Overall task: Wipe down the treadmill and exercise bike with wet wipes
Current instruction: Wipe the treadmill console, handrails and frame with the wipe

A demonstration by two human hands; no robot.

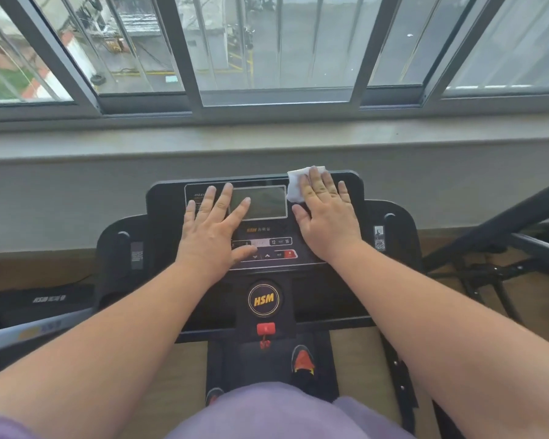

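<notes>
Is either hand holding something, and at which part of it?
Nothing is gripped. The right hand presses a wet wipe flat on the treadmill console, covering its right part; the left hand rests bare.

A row of sliding windows (267, 49) is running across the top, looking down on a wet street (146, 63). A grey sill (76, 144) is stretching beneath them. Wooden flooring (38, 274) is showing below the wall.

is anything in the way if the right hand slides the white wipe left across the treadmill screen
Yes. The left hand lies flat on the black treadmill console, fingertips over the grey display screen's left edge. The right hand presses the white wet wipe right of the screen.
</notes>
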